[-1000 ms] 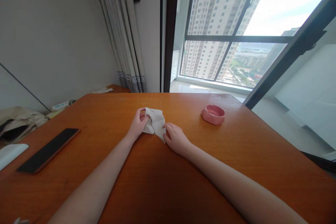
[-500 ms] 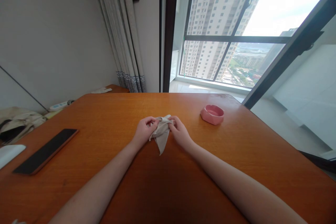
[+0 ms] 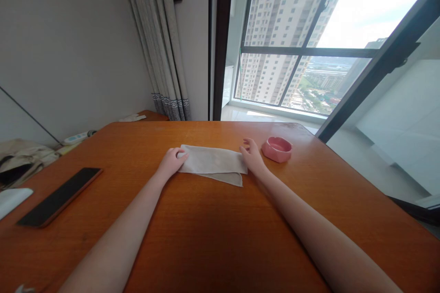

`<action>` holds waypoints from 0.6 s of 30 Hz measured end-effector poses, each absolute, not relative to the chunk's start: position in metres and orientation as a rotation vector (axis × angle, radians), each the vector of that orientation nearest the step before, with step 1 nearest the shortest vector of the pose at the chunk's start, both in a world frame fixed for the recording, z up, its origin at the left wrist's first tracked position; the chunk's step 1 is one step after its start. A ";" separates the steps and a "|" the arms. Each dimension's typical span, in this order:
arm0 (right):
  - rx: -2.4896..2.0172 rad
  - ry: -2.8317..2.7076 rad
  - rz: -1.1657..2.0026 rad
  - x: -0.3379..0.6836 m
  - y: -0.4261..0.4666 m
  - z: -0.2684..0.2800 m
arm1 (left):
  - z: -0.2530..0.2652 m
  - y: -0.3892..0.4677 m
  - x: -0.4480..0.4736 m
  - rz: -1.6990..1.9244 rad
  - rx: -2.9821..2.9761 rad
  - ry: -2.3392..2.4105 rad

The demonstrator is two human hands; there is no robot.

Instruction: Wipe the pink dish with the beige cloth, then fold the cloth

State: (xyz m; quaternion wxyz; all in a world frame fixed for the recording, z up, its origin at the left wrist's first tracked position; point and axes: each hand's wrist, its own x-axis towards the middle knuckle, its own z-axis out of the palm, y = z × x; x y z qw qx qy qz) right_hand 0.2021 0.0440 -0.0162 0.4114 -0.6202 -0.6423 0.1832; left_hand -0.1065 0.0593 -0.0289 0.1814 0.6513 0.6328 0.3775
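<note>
A pale grey cloth (image 3: 213, 160) lies spread on the wooden table (image 3: 206, 229), folded over lengthwise, with a lower layer sticking out along its near right edge. My left hand (image 3: 170, 164) is at the cloth's left end, its thumb and fingers closed on that edge. At the right end is my right hand (image 3: 253, 156), fingers apart, the thumb close to the cloth's edge. It holds nothing that I can see. Just right of that hand sits a pink angular bowl (image 3: 277, 150).
A black tablet-like slab (image 3: 62, 196) with a reddish-brown edge lies at the left of the table. Beside it is part of a white object (image 3: 13, 200). Further left are a power strip (image 3: 76, 138) and beige fabric (image 3: 25, 158). A window (image 3: 292, 55) stands beyond the table.
The cloth, bunched between both hands before, is now laid out flat and wide. My left hand has moved left and my right hand right, its fingers opened off the cloth.
</note>
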 end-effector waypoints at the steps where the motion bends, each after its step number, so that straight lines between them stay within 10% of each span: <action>1: -1.650 -1.689 0.413 0.200 0.042 -0.015 | -0.029 0.058 -0.106 0.965 1.928 1.837; 8: -1.992 -1.929 0.308 0.196 0.032 -0.013 | -0.019 0.050 -0.100 0.725 2.119 2.016; 18: -1.112 -1.321 0.883 0.179 0.031 0.004 | -0.011 0.043 -0.095 0.830 2.174 1.608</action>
